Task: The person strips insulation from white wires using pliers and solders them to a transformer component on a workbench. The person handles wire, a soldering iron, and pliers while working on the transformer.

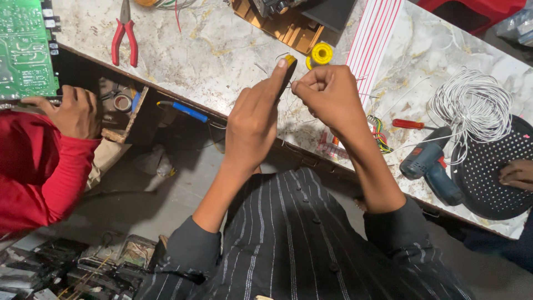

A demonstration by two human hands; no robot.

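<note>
My left hand (254,119) is raised over the edge of a marble worktop (222,50) and grips a small tool with a black and yellow handle (290,66), index finger stretched along it. My right hand (327,94) is closed just right of it, pinching a thin wire (284,54) at the tool's tip. Both hands nearly touch. My sleeves are dark with thin stripes.
Red-handled pliers (124,39), a yellow tape roll (321,53), a blue-handled tool (186,110), a red screwdriver (408,124), a blue drill (430,166), a white wire coil (472,105) and a black perforated disc (494,166) lie about. A red-sleeved person's hand (69,111) holds a green circuit board (25,47). Another hand (517,173) rests at right.
</note>
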